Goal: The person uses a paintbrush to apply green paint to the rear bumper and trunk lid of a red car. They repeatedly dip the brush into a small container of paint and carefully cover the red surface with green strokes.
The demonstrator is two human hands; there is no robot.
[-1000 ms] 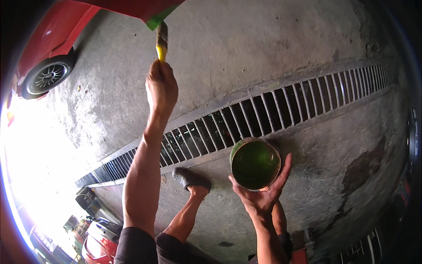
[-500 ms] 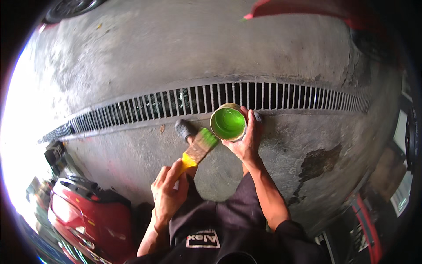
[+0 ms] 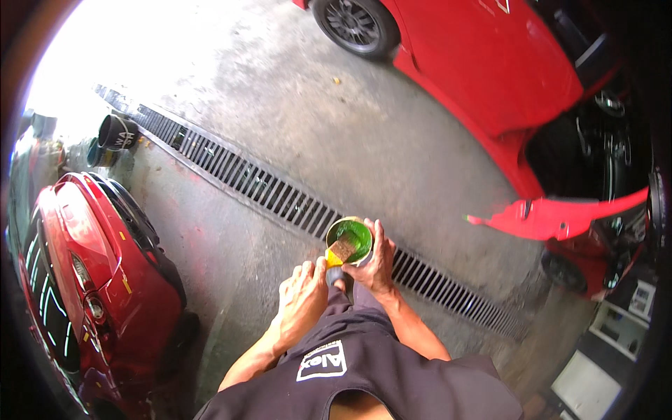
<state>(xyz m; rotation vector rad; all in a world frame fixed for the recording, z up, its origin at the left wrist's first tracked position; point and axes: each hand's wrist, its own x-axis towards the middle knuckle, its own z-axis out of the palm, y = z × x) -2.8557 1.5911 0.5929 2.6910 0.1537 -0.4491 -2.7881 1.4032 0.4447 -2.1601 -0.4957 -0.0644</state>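
My right hand (image 3: 378,264) is wrapped round the side of a small round tub (image 3: 329,234) that holds bright green paint (image 3: 360,236). In my left hand (image 3: 302,295) is a wide flat paintbrush (image 3: 343,249) with a yellow handle, gripped between thumb and fingers. The brush slants over the tub's near rim, and its bristle tips are down in the paint, hidden there. Both hands are close together in front of my body, above the floor. My feet show partly beneath the tub.
A slotted drain grate (image 3: 266,189) crosses the concrete floor below my hands. At the left stands a red car (image 3: 115,280) with bits of yellow tape. Ahead on the right is another red car (image 3: 476,77) with an open door (image 3: 560,218). A black bucket (image 3: 117,133) stands far left.
The paintbrush, held outside the tub before, now dips into the green paint. My view has turned to the right, bringing the red car and its open door into sight.
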